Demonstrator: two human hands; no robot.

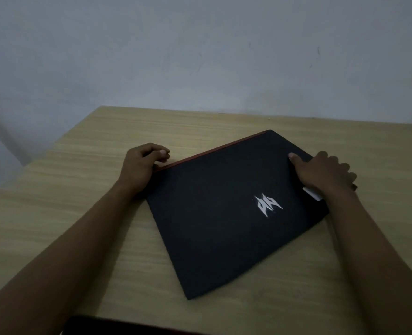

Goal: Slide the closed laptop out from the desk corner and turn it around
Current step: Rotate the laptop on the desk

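A closed black laptop (221, 213) with a silver logo and a red strip along its far-left edge lies skewed on the light wooden desk (79, 201), one corner pointing toward me. My left hand (143, 165) curls over its far-left corner by the red strip. At the laptop's right edge, my right hand (326, 172) grips it with the thumb on the lid and the fingers wrapped over the side. A small white sticker shows just below that hand.
A pale wall (200, 56) runs along the desk's far edge. The desk's left edge slants off at the left. A dark object with a red rim (117, 327) sits at the near edge, bottom of view.
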